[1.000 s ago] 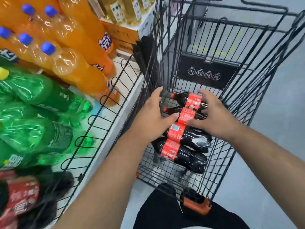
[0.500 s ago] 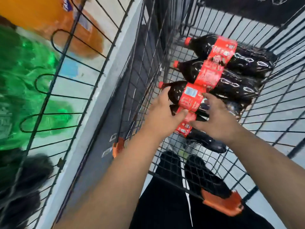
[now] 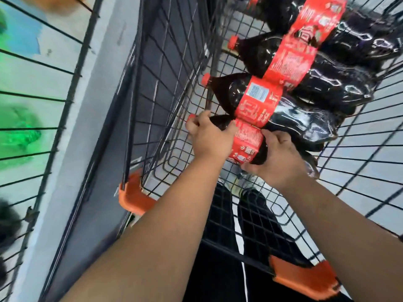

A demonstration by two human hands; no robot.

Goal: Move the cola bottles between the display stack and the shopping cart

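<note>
Both hands are now closing on the nearest cola bottle (image 3: pixel 247 141), lying on the shopping cart (image 3: pixel 165 88) floor: left hand (image 3: pixel 211 139) is wrapping its neck, right hand (image 3: pixel 278 160) is curling round its body. Lifting it level is probably safest.

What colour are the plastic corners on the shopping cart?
Orange. The plastic corners of the shopping cart show best in the head view, the only one here.
</note>
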